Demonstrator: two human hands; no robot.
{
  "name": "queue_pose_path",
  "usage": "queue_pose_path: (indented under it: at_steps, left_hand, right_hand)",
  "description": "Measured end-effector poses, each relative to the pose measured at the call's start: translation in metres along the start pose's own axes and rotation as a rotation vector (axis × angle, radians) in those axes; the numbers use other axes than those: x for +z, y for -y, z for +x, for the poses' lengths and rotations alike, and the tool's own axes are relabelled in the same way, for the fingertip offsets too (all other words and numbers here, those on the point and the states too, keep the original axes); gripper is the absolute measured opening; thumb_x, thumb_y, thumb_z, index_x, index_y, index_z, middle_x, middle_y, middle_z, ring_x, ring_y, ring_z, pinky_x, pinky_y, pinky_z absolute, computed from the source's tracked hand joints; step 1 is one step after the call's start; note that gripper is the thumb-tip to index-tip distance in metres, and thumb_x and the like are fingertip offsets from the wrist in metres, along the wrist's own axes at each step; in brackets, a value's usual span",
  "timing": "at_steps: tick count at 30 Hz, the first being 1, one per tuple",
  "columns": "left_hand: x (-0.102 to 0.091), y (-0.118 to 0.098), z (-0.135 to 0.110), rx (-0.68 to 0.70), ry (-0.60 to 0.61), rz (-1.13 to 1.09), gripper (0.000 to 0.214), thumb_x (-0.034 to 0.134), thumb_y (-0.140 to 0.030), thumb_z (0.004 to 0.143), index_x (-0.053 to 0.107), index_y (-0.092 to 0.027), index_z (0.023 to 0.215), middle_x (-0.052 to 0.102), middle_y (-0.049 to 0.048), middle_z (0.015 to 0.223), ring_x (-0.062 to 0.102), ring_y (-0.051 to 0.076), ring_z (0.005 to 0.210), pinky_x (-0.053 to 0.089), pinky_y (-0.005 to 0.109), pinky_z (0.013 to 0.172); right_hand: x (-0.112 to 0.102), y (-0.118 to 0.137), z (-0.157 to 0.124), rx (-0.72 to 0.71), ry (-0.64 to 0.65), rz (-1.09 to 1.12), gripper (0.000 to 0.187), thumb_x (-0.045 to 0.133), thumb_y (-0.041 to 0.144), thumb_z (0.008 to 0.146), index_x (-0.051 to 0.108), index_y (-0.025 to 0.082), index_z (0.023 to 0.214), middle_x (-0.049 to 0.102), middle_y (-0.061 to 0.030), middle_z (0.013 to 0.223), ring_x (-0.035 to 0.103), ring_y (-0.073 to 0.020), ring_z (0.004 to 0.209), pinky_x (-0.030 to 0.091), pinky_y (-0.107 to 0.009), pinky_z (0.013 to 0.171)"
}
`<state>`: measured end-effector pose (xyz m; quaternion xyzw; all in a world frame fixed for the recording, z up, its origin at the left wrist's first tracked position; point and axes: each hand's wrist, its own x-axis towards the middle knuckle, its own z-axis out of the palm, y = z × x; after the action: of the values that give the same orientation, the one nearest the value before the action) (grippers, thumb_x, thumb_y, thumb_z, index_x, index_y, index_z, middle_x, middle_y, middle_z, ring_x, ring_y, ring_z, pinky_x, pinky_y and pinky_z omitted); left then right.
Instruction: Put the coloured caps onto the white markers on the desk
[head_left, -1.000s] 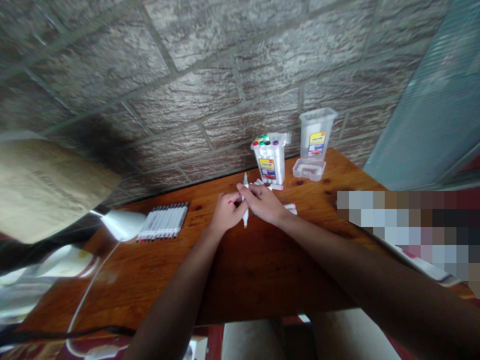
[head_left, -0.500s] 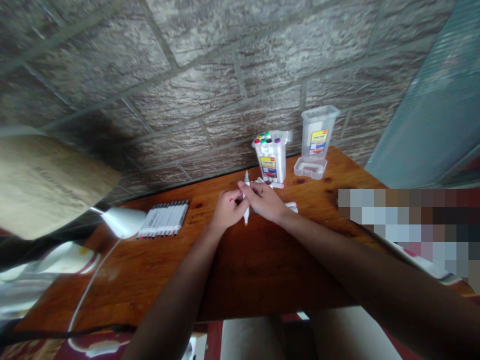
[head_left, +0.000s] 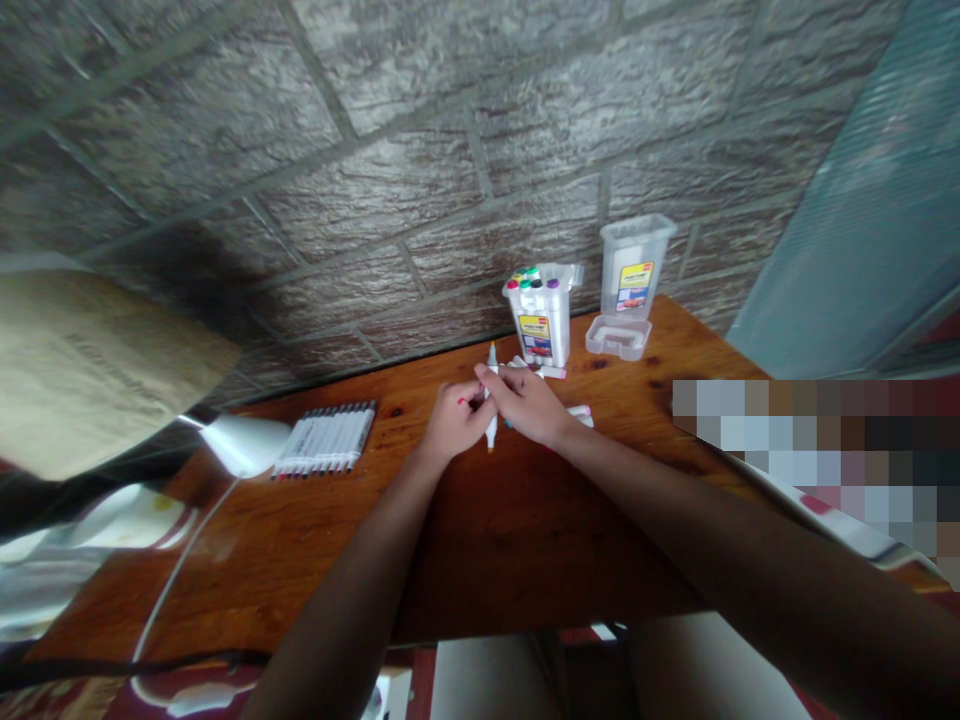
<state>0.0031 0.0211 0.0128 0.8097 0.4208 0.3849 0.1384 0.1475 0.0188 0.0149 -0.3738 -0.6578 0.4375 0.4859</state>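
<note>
My left hand [head_left: 456, 415] and my right hand [head_left: 529, 402] meet over the table, both closed around one white marker [head_left: 492, 432]. The marker points away from me, its greyish upper end and yellowish tip showing above my fingers and an orange-brown end below. A red mark shows on the back of my left hand. Several loose white markers [head_left: 553, 372] lie just behind and beside my right hand, partly hidden by it. Right behind them stands a clear box of markers [head_left: 541, 325], with red, green, black and purple caps at its top.
A row of white markers [head_left: 325, 440] lies on the wooden table [head_left: 300, 560] at left, beside a white lamp [head_left: 244, 445] with a cord. At back right stand a clear container [head_left: 636, 265] and its lid [head_left: 618, 337]. A paper bag [head_left: 105, 365] hangs over the left side; a stone-patterned wall rises behind.
Both hands keep the same hold on the marker. The view has shifted very slightly; nothing else has visibly moved.
</note>
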Motion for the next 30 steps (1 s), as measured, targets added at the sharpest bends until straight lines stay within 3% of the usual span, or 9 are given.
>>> queue_pose_path:
  at_steps: [18,21,24,27,30]
  left_hand:
    - [0.001,0.000,0.000,-0.015,-0.002,-0.032,0.033,0.055,-0.030,0.081,0.044,-0.018,0.052,0.045,-0.0030,0.047,0.039,0.008,0.045,0.028,0.023,0.048]
    - [-0.002,-0.004,-0.001,-0.038,0.020,-0.015,0.039,0.054,-0.037,0.086,0.047,-0.018,0.053,0.047,-0.0023,0.047,0.042,0.009,0.045,0.031,0.023,0.049]
    - [-0.006,-0.005,-0.001,-0.103,0.037,-0.003,0.057,0.037,-0.048,0.098,0.051,-0.018,0.051,0.053,0.0009,0.047,0.051,0.012,0.048,0.038,0.025,0.054]
    - [-0.011,0.000,0.000,-0.191,-0.059,0.029,0.067,0.023,-0.050,0.103,0.056,-0.019,0.053,0.056,0.0024,0.048,0.057,0.014,0.053,0.043,0.026,0.062]
    - [-0.015,0.010,0.003,-0.251,-0.273,0.167,0.051,0.039,-0.050,0.099,0.063,-0.019,0.067,0.061,0.0013,0.058,0.059,0.014,0.059,0.042,0.025,0.066]
  right_hand:
    - [0.000,0.000,-0.001,0.007,-0.013,0.001,0.057,0.046,0.069,0.088,0.050,0.020,0.060,0.054,0.0015,0.060,0.052,-0.0136,0.064,0.038,-0.028,0.064]
    - [-0.002,0.005,0.001,0.016,-0.005,0.027,0.056,0.047,0.068,0.088,0.054,0.019,0.063,0.055,0.0008,0.061,0.053,-0.0136,0.064,0.040,-0.027,0.063]
    - [-0.008,0.011,0.003,0.064,-0.024,0.108,0.056,0.047,0.071,0.088,0.059,0.019,0.070,0.057,0.0008,0.060,0.054,-0.0131,0.059,0.041,-0.026,0.058]
    - [-0.015,0.017,0.007,0.090,-0.117,0.147,0.056,0.046,0.072,0.088,0.058,0.020,0.070,0.056,0.0017,0.056,0.052,-0.0125,0.052,0.040,-0.026,0.054]
    - [-0.020,0.016,0.009,0.077,-0.185,0.119,0.056,0.050,0.069,0.088,0.052,0.020,0.060,0.050,0.0029,0.052,0.048,-0.0111,0.050,0.037,-0.026,0.054]
